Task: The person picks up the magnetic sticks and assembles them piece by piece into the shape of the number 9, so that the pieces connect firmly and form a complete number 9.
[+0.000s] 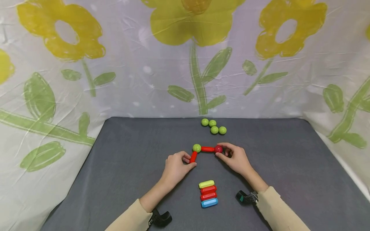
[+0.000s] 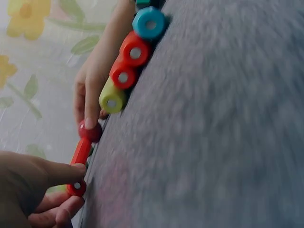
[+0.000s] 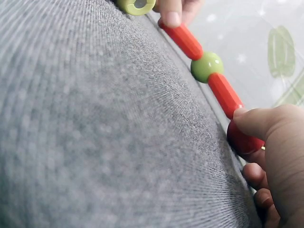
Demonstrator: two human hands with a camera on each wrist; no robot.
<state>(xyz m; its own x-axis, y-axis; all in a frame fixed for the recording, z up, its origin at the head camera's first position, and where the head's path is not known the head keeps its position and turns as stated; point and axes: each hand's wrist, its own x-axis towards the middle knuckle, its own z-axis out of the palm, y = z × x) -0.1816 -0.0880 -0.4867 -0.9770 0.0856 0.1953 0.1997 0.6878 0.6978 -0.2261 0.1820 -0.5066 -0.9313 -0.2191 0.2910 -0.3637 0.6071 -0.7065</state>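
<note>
The magnetic chain on the grey desk [image 1: 121,166] so far runs red rod [image 1: 193,157], green ball [image 1: 197,148], red rod [image 1: 207,149], red ball [image 1: 218,149]. The left hand [image 1: 174,168] has its grip pinched on the lower rod's free end; the right hand [image 1: 235,158] has its grip closed round the red ball at the other end. Apparently unused: four stacked rods [image 1: 208,193] between the wrists, and four green balls [image 1: 214,126] beyond the right grip.
</note>
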